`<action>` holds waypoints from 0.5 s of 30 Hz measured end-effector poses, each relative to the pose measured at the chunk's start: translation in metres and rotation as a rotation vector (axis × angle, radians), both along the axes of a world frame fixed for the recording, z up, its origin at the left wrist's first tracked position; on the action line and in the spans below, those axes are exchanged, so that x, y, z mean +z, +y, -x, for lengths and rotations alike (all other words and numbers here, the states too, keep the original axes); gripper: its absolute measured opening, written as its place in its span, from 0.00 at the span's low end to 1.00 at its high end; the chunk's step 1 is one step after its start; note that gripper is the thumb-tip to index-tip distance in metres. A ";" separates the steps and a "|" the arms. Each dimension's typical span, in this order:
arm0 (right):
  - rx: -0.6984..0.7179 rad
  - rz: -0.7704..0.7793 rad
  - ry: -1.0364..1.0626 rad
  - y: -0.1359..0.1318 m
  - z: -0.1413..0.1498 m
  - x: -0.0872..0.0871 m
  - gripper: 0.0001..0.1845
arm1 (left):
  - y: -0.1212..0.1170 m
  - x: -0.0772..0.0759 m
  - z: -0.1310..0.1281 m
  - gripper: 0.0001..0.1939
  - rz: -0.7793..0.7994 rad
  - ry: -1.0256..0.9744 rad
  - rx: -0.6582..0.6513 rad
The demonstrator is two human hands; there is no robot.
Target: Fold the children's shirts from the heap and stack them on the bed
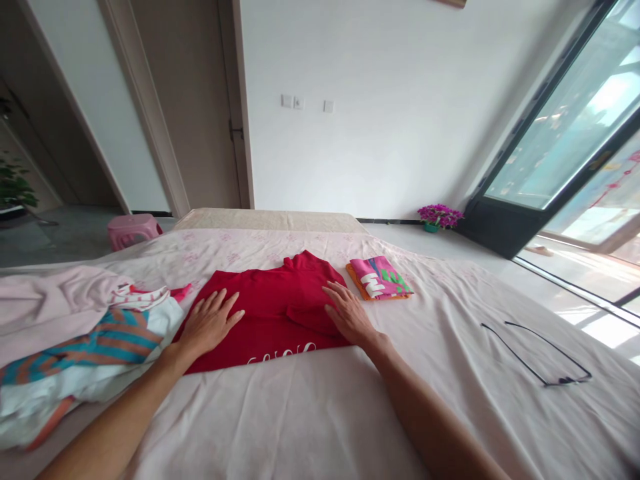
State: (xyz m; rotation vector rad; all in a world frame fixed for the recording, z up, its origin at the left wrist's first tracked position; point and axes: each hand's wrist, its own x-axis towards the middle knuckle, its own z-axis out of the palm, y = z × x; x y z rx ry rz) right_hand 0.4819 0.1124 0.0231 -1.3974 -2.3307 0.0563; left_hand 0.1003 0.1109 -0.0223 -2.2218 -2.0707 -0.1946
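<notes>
A red shirt (265,300) lies partly folded on the pink bed cover, with white curly lettering along its near edge and its collar at the far side. My left hand (209,325) rests palm down on the shirt's left part, fingers spread. On the right part, my right hand (350,313) lies flat, its fingers stretched toward the middle. Neither hand grips the cloth. Just right of the shirt sits a small folded stack of clothes (381,277), pink with green and white print on top and orange below.
To the left is a heap of loose clothes (100,333). Black-framed glasses (565,381) lie on the bed cover (450,400) at the right. Beyond the bed stand a pink stool (134,229), a pot of purple flowers (440,217) and a glass door (555,133).
</notes>
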 end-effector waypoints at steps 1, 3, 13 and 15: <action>0.039 0.039 -0.042 -0.001 0.002 -0.003 0.27 | 0.000 -0.001 0.002 0.33 -0.010 0.002 -0.004; 0.081 0.130 -0.127 -0.004 0.005 -0.010 0.29 | 0.000 -0.002 0.003 0.32 -0.005 -0.010 -0.006; -0.071 0.208 -0.007 0.049 0.005 0.017 0.16 | 0.033 0.003 0.015 0.31 0.019 -0.069 0.148; -0.177 0.174 0.022 0.072 0.010 0.020 0.16 | 0.041 0.008 0.016 0.28 -0.009 -0.074 0.153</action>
